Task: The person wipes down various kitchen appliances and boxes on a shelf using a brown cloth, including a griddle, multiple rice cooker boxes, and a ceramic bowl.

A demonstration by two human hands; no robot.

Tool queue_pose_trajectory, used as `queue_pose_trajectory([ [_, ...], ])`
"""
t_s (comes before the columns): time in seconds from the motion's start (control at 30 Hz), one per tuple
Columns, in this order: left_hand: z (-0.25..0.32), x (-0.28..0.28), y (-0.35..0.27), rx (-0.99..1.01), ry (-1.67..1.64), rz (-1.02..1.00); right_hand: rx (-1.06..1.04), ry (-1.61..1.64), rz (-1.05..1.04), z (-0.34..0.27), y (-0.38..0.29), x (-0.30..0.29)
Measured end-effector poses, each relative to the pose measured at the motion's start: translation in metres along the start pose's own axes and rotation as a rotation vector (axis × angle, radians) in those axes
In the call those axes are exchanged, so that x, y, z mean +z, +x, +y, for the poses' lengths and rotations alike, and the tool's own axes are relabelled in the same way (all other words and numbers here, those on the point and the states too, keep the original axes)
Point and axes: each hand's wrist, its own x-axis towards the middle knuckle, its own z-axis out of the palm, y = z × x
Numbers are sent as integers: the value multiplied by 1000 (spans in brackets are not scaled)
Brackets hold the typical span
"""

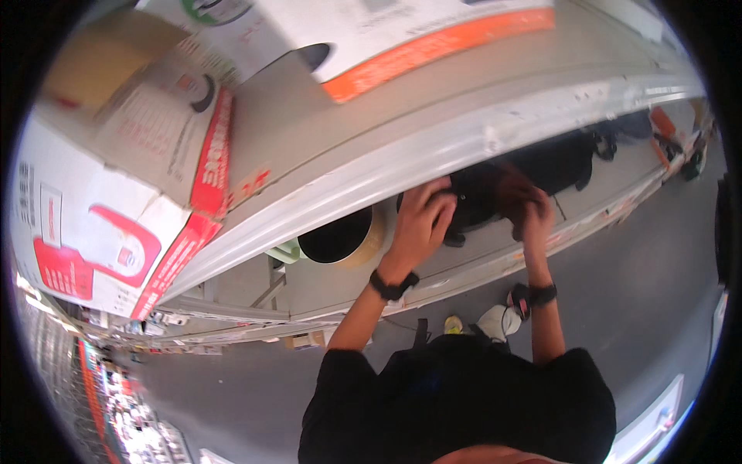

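Below the overhanging upper shelf, a glossy black item (478, 194) sits on the lower shelf, and its exact kind is unclear. My left hand (423, 217) is at its left side, fingers bent and thumb close to the dark surface. At its right front is my right hand (536, 211), blurred, with fingertips against or just before the black surface. Shadow and the shelf lip hide the item's back, and I cannot make out a firm grip. Left of my left hand stands a round pot (339, 238) with a dark inside, a yellowish outer wall and a pale green handle (286, 250).
The upper shelf's metal front edge (371, 174) crosses above my hands. It bears a red-and-white carton (104, 226) and a white box with an orange band (440, 49). More black goods (556, 159) lie right on the lower shelf (330, 296). Grey floor (632, 255) lies beyond.
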Motion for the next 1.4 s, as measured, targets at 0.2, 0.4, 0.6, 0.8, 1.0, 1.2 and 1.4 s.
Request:
queue_pose_trajectory([
  [0.2,80,-83,-20,119,-111,122,-486,136,517,-188,8,24],
  [0.4,132,-131,24,394,167,395,-1011,-474,-7,-243,-6,97],
  [0.6,144,-146,48,125,546,300,-1287,-425,-316,-295,-32,171],
  [0.8,165,-119,81,30,567,311,-1291,-411,-506,-294,-3,138],
  [1.0,195,-51,154,84,509,172,-1217,-475,-447,-301,70,56],
  [1.2,231,60,245,169,311,164,-1217,-340,-328,-286,168,-43],
  [1.4,251,173,318,215,233,223,-1115,-463,-85,-272,227,-158],
])
